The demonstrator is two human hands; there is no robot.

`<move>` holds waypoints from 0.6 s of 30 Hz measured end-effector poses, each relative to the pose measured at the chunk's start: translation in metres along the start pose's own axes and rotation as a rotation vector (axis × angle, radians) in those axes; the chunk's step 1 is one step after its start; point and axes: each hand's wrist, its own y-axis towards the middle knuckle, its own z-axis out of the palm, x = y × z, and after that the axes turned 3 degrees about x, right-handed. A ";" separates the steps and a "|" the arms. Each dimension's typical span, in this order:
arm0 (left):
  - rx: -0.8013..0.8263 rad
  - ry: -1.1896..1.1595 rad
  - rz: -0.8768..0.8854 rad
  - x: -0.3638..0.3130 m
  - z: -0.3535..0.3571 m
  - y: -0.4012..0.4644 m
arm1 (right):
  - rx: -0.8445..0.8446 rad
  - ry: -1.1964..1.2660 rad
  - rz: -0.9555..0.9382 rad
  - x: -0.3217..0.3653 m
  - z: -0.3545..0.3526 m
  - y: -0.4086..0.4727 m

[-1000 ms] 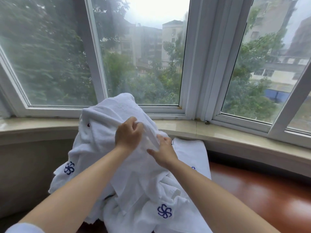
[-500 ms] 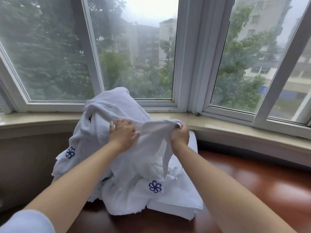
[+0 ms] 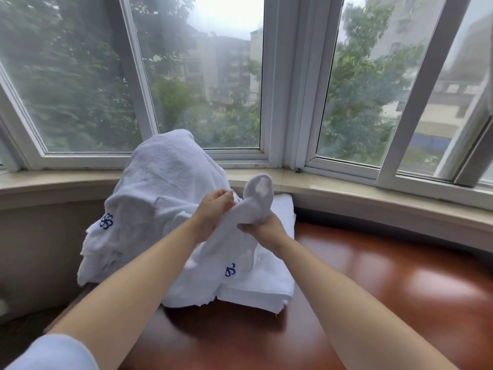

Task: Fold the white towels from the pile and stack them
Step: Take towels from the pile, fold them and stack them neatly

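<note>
Right hand [image 3: 266,228] is gripping a bunched towel [image 3: 253,206] in a closed fist; left hand [image 3: 213,206] is pinching its edge just beside. Towel is hanging above the pile [image 3: 160,188], which is sitting on the table [image 3: 373,289] against the sill. Cloth is looking soft, light, floppy, not slippery. Best taken by two corners along one hem to spread it.

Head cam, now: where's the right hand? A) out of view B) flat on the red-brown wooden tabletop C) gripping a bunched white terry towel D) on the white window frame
C: the right hand has its fingers curled round a bunched white terry towel, raised above the pile of white towels.
</note>
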 end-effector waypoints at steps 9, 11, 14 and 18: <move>0.225 0.864 -0.078 0.029 0.014 -0.020 | -0.360 0.400 0.033 0.013 -0.046 -0.020; 0.395 0.797 -0.155 0.024 0.032 -0.028 | -0.414 0.511 0.022 0.019 -0.063 -0.027; 0.442 0.456 -0.175 0.015 0.069 -0.034 | -0.485 0.543 0.040 0.017 -0.090 -0.040; 0.454 0.242 -0.342 0.015 0.114 -0.038 | -0.550 0.358 0.103 0.006 -0.131 -0.055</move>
